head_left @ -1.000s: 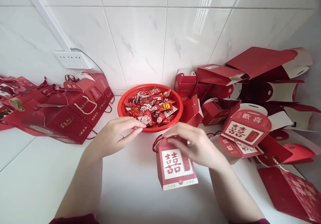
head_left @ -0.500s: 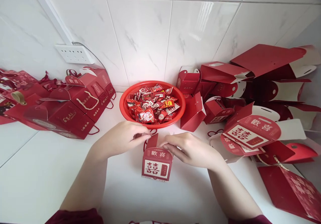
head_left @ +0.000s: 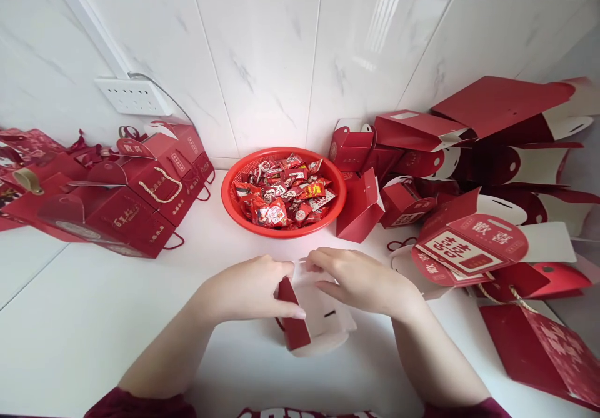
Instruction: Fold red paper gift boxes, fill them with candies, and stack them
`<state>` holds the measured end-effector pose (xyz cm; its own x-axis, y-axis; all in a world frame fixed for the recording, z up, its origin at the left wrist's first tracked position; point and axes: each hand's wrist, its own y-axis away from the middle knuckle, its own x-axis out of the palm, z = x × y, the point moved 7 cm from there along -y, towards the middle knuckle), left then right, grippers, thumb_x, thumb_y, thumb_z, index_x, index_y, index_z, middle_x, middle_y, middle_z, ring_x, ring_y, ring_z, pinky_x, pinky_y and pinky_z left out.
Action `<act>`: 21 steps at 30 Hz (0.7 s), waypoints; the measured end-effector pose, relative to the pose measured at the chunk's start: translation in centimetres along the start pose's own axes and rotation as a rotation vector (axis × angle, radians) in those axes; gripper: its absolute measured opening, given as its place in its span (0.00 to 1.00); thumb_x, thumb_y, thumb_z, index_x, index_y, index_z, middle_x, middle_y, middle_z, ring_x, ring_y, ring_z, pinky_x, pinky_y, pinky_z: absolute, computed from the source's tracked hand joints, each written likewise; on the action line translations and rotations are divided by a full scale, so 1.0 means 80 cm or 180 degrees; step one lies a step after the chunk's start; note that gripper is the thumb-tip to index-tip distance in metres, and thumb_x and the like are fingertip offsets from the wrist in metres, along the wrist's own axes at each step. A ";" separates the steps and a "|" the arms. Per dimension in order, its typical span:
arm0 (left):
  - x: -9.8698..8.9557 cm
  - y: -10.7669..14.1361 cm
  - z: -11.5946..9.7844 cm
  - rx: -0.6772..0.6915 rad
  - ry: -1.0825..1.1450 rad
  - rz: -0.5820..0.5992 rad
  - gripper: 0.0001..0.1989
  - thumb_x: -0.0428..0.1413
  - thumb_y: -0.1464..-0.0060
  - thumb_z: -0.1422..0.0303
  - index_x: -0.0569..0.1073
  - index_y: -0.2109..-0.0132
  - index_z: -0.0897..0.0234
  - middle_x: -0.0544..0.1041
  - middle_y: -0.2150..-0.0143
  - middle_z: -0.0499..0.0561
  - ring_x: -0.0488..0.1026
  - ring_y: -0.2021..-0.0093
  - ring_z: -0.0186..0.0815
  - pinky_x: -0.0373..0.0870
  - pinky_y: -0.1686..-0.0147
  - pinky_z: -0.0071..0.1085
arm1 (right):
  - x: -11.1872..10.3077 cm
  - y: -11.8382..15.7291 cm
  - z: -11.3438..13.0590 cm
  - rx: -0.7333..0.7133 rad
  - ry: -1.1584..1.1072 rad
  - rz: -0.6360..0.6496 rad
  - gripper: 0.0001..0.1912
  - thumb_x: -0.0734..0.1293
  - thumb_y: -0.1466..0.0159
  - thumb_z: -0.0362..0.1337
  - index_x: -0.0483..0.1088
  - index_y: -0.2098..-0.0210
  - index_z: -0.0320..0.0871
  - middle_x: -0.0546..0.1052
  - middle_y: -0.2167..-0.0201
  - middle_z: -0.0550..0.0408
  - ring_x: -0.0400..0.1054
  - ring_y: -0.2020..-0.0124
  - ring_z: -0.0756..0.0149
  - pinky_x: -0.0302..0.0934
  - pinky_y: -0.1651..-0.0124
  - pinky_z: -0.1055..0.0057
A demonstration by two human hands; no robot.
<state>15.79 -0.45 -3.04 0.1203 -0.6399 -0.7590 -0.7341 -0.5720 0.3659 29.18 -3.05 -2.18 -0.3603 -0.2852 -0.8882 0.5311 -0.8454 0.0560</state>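
A small red box with a white inside stands at the front middle of the white table, its flaps spread so the inside shows. My left hand grips its left side, thumb over the red side panel and fingers behind it. At the box's far right edge is my right hand, its curled fingers on the white flap. Behind the box sits a red plastic basket full of red-wrapped candies.
Closed red gift boxes with cord handles stand at the left. Many red boxes, several with open flaps, are piled at the right. A socket strip is on the tiled wall.
The box's lettered front flap has been opened, and its white inside now shows. My left hand has moved down and right onto the side panel.
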 end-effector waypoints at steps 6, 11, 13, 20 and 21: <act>-0.017 0.000 0.008 -0.0187 -0.0148 -0.0393 0.15 0.50 0.40 0.56 0.67 0.68 0.61 0.72 0.73 0.46 0.68 0.75 0.34 0.55 0.76 0.29 | -0.009 0.020 -0.020 0.0443 0.0051 -0.0241 0.09 0.66 0.36 0.29 0.67 0.57 0.44 0.74 0.56 0.54 0.71 0.60 0.63 0.60 0.62 0.70; -0.024 -0.005 0.014 -0.0033 -0.0972 -0.0769 0.10 0.57 0.47 0.66 0.66 0.72 0.62 0.68 0.68 0.48 0.66 0.69 0.35 0.53 0.73 0.30 | -0.013 0.033 -0.037 0.0813 0.0768 -0.0453 0.04 0.67 0.37 0.28 0.71 0.68 0.42 0.73 0.63 0.53 0.70 0.61 0.61 0.60 0.63 0.70; -0.025 -0.007 0.018 -0.0132 -0.1221 -0.0925 0.11 0.57 0.47 0.69 0.63 0.74 0.63 0.67 0.68 0.49 0.65 0.70 0.35 0.52 0.73 0.30 | -0.005 0.030 -0.035 0.0845 0.1027 -0.0329 0.06 0.66 0.36 0.30 0.72 0.70 0.41 0.74 0.67 0.52 0.71 0.65 0.60 0.59 0.64 0.68; -0.022 -0.019 0.032 -0.0244 -0.1269 -0.0964 0.12 0.56 0.47 0.68 0.62 0.75 0.62 0.68 0.76 0.48 0.63 0.76 0.35 0.48 0.76 0.32 | 0.037 0.004 -0.006 0.1051 0.1083 0.0222 0.26 0.60 0.31 0.52 0.76 0.72 0.39 0.79 0.73 0.45 0.75 0.71 0.53 0.61 0.70 0.66; -0.023 -0.022 0.033 -0.0198 -0.1231 -0.0983 0.11 0.55 0.47 0.68 0.63 0.75 0.62 0.68 0.77 0.48 0.63 0.77 0.35 0.48 0.76 0.32 | 0.043 0.002 -0.003 0.1090 0.1051 0.0313 0.26 0.60 0.32 0.53 0.76 0.71 0.38 0.79 0.73 0.43 0.76 0.71 0.52 0.62 0.70 0.65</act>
<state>15.07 3.07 -3.69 0.0605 -0.2055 -0.9768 -0.6607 -0.7418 0.1151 28.22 -4.02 -5.34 -0.0291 -0.2595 -0.9653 0.2476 -0.9375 0.2445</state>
